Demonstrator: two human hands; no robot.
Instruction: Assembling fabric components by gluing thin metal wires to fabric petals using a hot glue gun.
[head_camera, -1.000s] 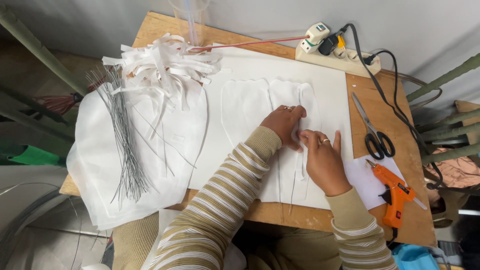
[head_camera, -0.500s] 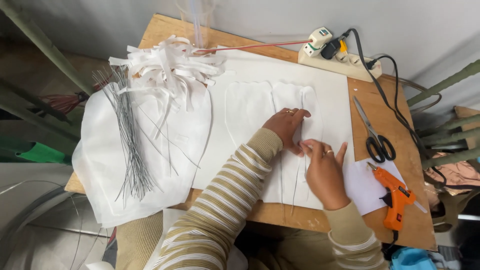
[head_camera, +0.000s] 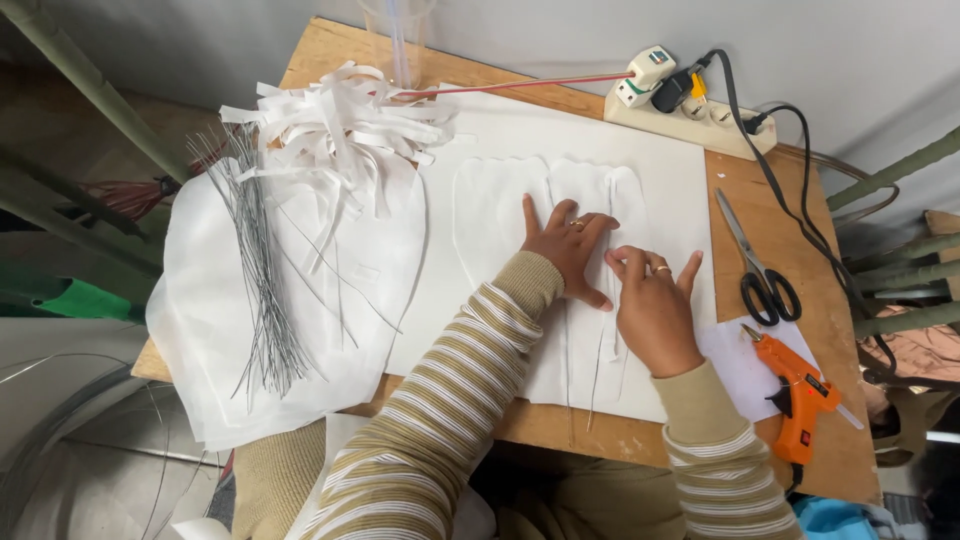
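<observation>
My left hand (head_camera: 566, 247) lies flat, fingers spread, on a white petal-shaped cutout (head_camera: 585, 200) that rests on a large white sheet (head_camera: 500, 130). My right hand (head_camera: 655, 305) presses down just beside it, fingers splayed, on a narrow white strip (head_camera: 627, 200) over a thin wire (head_camera: 598, 375) that runs toward the table's near edge. Both hands wear rings and striped sleeves. Neither hand grips anything.
A bundle of thin grey wires (head_camera: 258, 270) and a heap of white paper strips (head_camera: 335, 130) lie on white cloth at the left. Black-handled scissors (head_camera: 760, 275), an orange glue gun (head_camera: 795, 395) and a power strip (head_camera: 690, 110) sit at the right of the wooden table (head_camera: 775, 455).
Both hands have flattened and spread their fingers on the white pieces; the left hand slid slightly left. The camera view shifted a little.
</observation>
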